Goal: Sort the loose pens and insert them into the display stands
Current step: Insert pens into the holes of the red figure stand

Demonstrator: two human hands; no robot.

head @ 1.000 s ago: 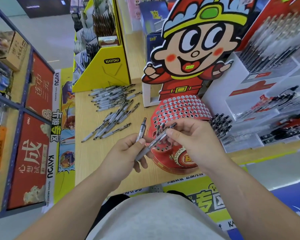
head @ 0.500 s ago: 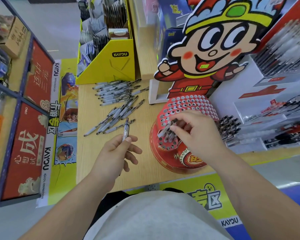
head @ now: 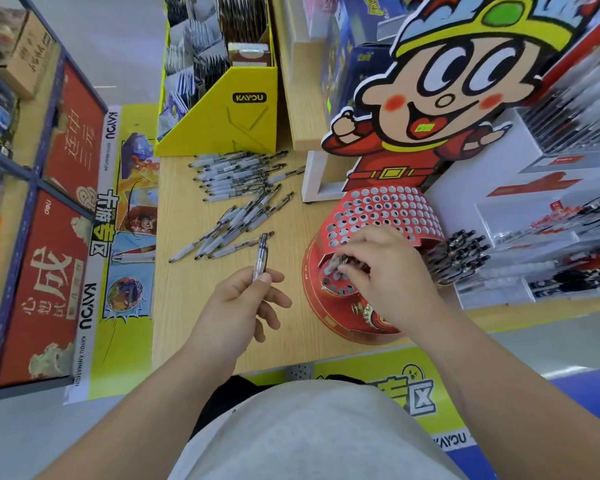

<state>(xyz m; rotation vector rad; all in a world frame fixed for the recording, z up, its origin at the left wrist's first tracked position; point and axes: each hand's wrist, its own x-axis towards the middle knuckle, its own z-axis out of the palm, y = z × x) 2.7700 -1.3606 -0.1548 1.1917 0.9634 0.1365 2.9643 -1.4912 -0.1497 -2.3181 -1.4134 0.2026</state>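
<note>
Fingers (head: 264, 279) of the left hand (head: 236, 306) are clamped on a clear pen (head: 260, 256). Thumb and forefinger pinch its lower end, so it stands almost upright above them, over the wooden table (head: 187, 306). Just beyond these fingers a heap of loose pens (head: 232, 226) lies crisscrossed on the table. A tidier row lies farther off, at the foot of a yellow box (head: 229, 109).

To the right, well apart from the left fingers, the right hand (head: 388, 271) has its fingers curled together on a second pen (head: 329, 265). They press it into the lower holes of the red display stand (head: 385, 209). A cartoon cutout (head: 447, 91) rises beyond them, and a cluster of black pens (head: 459, 252) sits just to their right.
</note>
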